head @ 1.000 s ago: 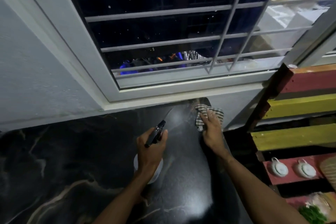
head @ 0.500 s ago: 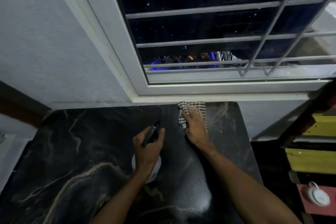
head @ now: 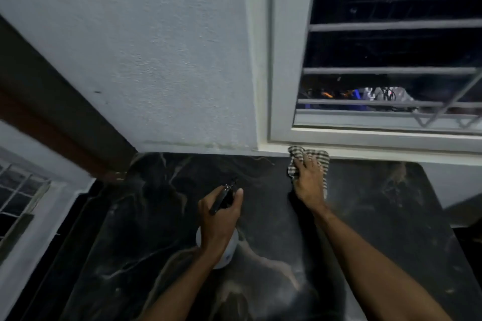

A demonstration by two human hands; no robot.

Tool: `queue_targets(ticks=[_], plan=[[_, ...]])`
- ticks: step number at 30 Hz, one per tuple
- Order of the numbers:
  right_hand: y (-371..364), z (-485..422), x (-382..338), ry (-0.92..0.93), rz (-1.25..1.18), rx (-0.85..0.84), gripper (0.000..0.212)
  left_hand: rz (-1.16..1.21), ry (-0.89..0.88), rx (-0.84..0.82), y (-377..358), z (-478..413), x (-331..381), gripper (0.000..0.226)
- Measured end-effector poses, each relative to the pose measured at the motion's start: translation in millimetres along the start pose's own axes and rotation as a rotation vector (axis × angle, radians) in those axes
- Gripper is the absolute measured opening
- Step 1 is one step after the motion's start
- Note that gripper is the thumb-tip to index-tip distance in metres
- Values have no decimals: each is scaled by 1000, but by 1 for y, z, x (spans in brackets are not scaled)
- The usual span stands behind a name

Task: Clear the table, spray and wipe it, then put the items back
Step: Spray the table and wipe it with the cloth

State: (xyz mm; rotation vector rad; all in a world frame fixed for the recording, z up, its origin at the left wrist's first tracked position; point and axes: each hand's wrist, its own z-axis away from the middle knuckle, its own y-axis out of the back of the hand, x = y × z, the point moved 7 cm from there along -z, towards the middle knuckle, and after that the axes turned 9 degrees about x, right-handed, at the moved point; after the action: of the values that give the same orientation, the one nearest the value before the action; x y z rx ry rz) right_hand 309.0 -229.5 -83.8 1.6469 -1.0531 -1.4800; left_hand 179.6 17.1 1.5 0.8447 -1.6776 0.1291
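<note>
Head view, the only one supplied. The table (head: 391, 216), a dark marbled slab, is seen bare of loose items across all of its visible surface; the near edge falls outside the frame, so that part cannot be checked. Clearing is therefore judged done, as far as can be shown.

The left hand (head: 217, 219) is wrapped around a spray bottle (head: 227, 255), fingers clamped on the neck with the black trigger head (head: 224, 197) poking out above the knuckles. The white body is held just over the slab near mid-table; whether it rests on the surface cannot be told. No mist or wet streak can be made out in this light.

The right hand (head: 309, 182) is pressed flat, fingers spread, on a striped cloth (head: 297, 157). The cloth is pinned to the table at the far edge, bunched against the wall just under the window frame (head: 365, 138). It is not gripped so much as held down by the palm.

Stage is judged as spray-and-wipe, in progress. Far edge is being covered; the left half and the near part are judged still to be wiped, though no wet/dry boundary can be seen to confirm it.

Still left: finishing the wipe, then returning the items. None of those items are in frame, so where they are cannot be stated.
</note>
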Motion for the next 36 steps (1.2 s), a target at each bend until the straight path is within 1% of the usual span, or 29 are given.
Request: queue_targets(ticks=[1,3,5,7,8,11,12,15,16,19,20,21,23,24,25,28,31,32,34,36], plan=[[-7,3,-17,-3,-8,-9,64,-6,-5,-2,10,-9,-7,37],[-39,8,-78,56,-46,-73,65,-9,-6,-23,34,-32,-28,45],[-64,11,-121,51,-72,-90,66,-25,-22,-27,58,-50,-39,48],[-73,11,-140,-18,-46,-57,64,-25,-9,-23,89,-73,-55,42],[-73,11,-138,-35,-27,-31,62,-15,-11,-13,102,-83,-59,40],[-82,18,-153,-120,19,3,62,-9,5,29,144,-111,-83,41],[-93,22,-177,-89,14,-13,63,-11,25,33,154,-119,-90,40],[-141,31,-268,176,-63,-99,64,-10,44,36,182,-140,-109,39],[-151,28,-288,216,-77,-110,64,-8,48,37,191,-146,-115,38],[-166,14,-311,80,-57,-80,63,0,57,75,218,-163,-129,37],[-174,16,-323,75,-44,-84,64,-1,58,93,226,-168,-133,38],[-185,21,-343,139,-49,-110,64,-7,59,102,233,-172,-138,40],[-207,32,-391,337,-70,-186,64,-22,52,103,243,-176,-147,40],[-216,32,-412,402,-69,-212,64,-27,51,106,248,-177,-153,37],[-222,25,-428,420,-66,-239,64,-29,54,111,253,-179,-158,34],[-236,17,-448,426,-11,-325,65,-50,68,148,266,-181,-169,28],[-233,57,-453,596,-14,-360,62,-59,65,161,274,-176,-168,19],[-230,68,-451,625,-25,-383,62,-67,56,161,276,-174,-164,18],[-225,81,-445,585,-48,-421,65,-70,52,145,277,-170,-160,18],[-219,96,-439,538,-49,-402,70,-69,55,135,278,-163,-155,20]])
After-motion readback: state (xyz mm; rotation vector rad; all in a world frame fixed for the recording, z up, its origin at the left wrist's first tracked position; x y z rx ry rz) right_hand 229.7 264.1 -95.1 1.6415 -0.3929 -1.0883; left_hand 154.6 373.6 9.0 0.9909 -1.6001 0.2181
